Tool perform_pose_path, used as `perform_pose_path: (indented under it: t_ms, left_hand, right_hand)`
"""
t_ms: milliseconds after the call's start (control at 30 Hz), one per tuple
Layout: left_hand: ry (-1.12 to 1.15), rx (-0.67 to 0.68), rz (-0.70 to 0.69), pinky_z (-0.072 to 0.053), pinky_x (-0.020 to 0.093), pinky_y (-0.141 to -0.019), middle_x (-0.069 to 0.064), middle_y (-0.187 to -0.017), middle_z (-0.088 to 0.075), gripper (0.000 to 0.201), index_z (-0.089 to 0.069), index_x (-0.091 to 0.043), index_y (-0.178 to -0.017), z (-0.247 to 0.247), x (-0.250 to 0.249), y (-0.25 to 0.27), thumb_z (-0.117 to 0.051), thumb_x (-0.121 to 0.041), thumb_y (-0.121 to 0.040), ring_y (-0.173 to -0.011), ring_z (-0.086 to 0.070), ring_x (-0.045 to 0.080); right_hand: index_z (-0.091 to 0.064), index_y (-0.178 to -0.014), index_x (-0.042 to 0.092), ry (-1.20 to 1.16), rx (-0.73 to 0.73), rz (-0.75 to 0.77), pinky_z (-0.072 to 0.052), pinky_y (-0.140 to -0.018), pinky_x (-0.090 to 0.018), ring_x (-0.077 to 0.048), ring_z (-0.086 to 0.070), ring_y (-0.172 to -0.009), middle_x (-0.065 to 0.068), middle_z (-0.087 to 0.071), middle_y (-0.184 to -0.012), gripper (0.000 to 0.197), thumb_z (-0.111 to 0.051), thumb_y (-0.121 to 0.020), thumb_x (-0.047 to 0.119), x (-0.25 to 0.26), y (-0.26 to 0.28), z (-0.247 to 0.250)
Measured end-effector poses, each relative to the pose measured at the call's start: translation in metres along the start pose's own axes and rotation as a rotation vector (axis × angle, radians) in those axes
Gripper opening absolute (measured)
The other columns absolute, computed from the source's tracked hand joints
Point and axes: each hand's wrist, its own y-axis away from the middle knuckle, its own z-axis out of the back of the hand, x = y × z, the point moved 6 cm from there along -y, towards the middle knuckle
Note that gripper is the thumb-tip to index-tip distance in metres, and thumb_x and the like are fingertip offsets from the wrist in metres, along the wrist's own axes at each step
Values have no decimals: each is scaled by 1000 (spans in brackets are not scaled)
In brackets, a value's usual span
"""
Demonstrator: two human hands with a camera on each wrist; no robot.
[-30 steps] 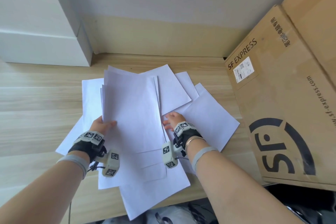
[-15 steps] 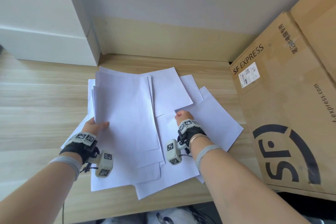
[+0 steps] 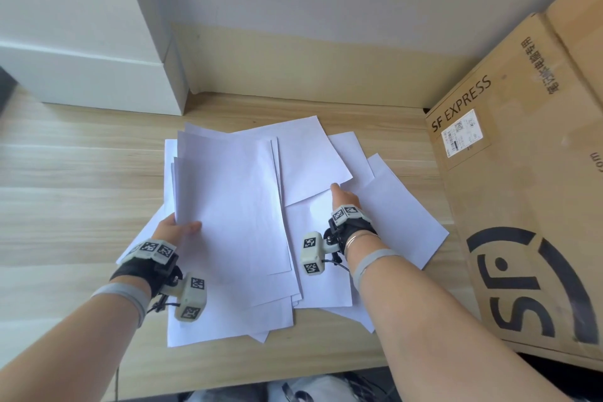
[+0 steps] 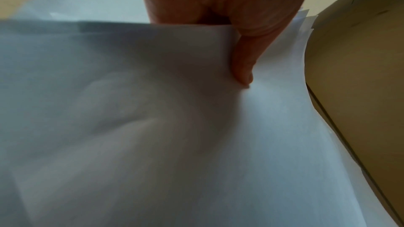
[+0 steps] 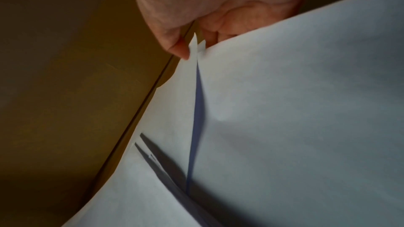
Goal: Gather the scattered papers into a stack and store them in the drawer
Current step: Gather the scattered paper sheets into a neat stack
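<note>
Several white paper sheets (image 3: 235,206) lie fanned and overlapping on the wooden desk (image 3: 65,173). My left hand (image 3: 182,227) grips the left edge of the upper bunch, with the thumb (image 4: 242,70) on top and the fingers hidden under the sheets (image 4: 131,110). My right hand (image 3: 339,194) reaches across the sheets on the right (image 3: 401,215). In the right wrist view its thumb (image 5: 177,49) and fingers pinch the corners of two sheets (image 5: 194,47). More paper (image 5: 284,110) fills that view below the hand.
Two stacked white boxes (image 3: 81,75) stand at the back left. A big SF Express cardboard box (image 3: 522,206) lies along the right, close to the paper edges. A wall closes off the back. The desk's front edge (image 3: 293,378) runs just below the sheets.
My right hand has slid forward over the right-hand sheets to their far corners. The pile has moved back from the desk's front edge. My left hand keeps its grip on the left edge.
</note>
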Motion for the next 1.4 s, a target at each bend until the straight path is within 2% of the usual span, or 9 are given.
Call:
perform_pose_path:
  t_ms: [200, 267, 333, 433, 600, 833, 933, 1033, 1400]
  left_hand:
    - [0, 8, -19, -46, 37, -71, 11, -74, -55, 25, -54, -4, -108, -4, -6, 4, -58, 4, -85, -65, -52, 24]
    - [-21, 7, -22, -45, 34, -64, 11, -73, -55, 22, -53, -4, -105, -5, -8, 6, -58, 4, -85, -64, -52, 24]
    - [-27, 16, -18, -46, 37, -69, 13, -74, -55, 22, -54, -3, -106, -5, -9, 6, -58, 3, -85, -65, -52, 25]
    - [-39, 32, -7, -44, 43, -80, 13, -76, -56, 22, -54, -3, -106, -7, -8, 5, -58, 2, -86, -68, -53, 26]
    - [-50, 39, -11, -44, 43, -81, 13, -78, -57, 22, -55, -4, -108, -12, -10, 7, -58, 1, -86, -76, -55, 29]
    - [-66, 46, -4, -44, 45, -81, 13, -76, -57, 21, -55, -3, -107, -11, -8, 6, -58, 2, -86, -71, -55, 27]
    - [-78, 48, -2, -44, 47, -82, 13, -75, -57, 22, -55, -2, -107, -9, -6, 5, -58, 2, -85, -75, -55, 29]
    - [-87, 38, 0, -45, 44, -80, 12, -75, -58, 19, -55, -3, -103, -9, -4, 5, -59, 0, -86, -71, -55, 27]
    - [-12, 121, -6, -46, 47, -81, 18, -84, -59, 22, -55, -1, -108, -28, -18, 13, -58, -1, -87, -82, -57, 34]
  right_hand:
    - [-30, -55, 21, -9, -4, 63, -29, -48, -25, -24, -41, -65, 2, -37, -58, 51, -64, -80, 48, 10, -6, -15]
    - [-42, -54, 16, -17, -31, 75, -32, -47, -25, -25, -44, -59, -3, -42, -55, 45, -64, -83, 43, 15, -5, -13]
    - [-67, -80, 2, -32, -25, 117, -48, -64, -29, -33, -58, -75, -15, -62, -72, 35, -63, -84, 37, 19, -6, -13]
    - [-62, -111, -4, -54, -50, 146, -52, -83, -34, -38, -63, -97, -24, -68, -101, 40, -62, -84, 26, 21, -8, -10]
    - [-30, -60, 15, -36, -58, 131, -21, -50, -24, -19, -23, -55, -2, -24, -59, 32, -53, -82, 22, 15, -6, -3]
    - [-34, -58, 22, -74, 28, 61, -36, -61, -27, -17, -40, -55, 3, -37, -60, 47, -63, -79, 53, 17, -14, -6]
    - [-65, -100, 17, -30, 19, 91, -46, -84, -33, -29, -61, -97, -7, -66, -96, 33, -63, -83, 45, 26, -20, -9]
    - [-48, -135, 6, 3, -25, 113, -42, -101, -33, -28, -52, -125, -10, -55, -137, 52, -59, -90, 29, 28, -18, -11]
    - [-51, -127, -4, 126, -160, 49, -44, -96, -34, -32, -56, -119, -18, -57, -131, 39, -50, -93, 15, -10, -9, 62]
